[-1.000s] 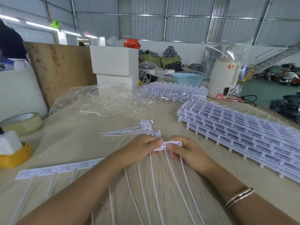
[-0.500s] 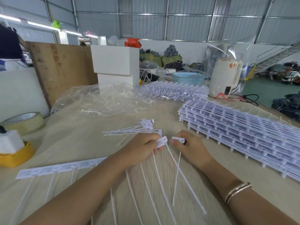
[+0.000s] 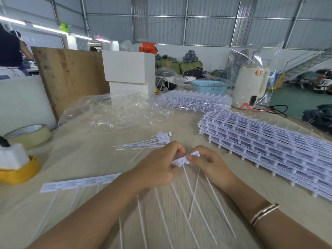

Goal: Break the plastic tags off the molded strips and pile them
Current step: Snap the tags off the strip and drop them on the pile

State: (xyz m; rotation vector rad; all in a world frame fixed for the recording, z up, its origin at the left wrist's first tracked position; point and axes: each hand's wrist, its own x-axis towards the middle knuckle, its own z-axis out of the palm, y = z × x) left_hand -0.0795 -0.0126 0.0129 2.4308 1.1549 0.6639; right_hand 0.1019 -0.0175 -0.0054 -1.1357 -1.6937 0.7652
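Note:
A white molded strip of tags (image 3: pixel 181 161) is held over the table's middle, its long thin tails hanging toward me. My left hand (image 3: pixel 159 164) grips the strip's left part, and my right hand (image 3: pixel 208 162) pinches the tag (image 3: pixel 195 155) at the strip's right end. Just beyond my hands lies a small pile of separated tags (image 3: pixel 149 143) with their tails pointing left. Another strip (image 3: pixel 79 184) lies flat at the left, partly under my left forearm.
A tall stack of molded strips (image 3: pixel 269 148) fills the right side. Further strips (image 3: pixel 195 102) and a crumpled clear plastic bag (image 3: pixel 116 112) lie behind. A tape roll (image 3: pixel 30 134) and a yellow holder with white foam (image 3: pixel 16 168) sit at the left edge.
My hands had pulled one tag off to the right; now they are together again on the strip, the right hand pinching a tag at its end.

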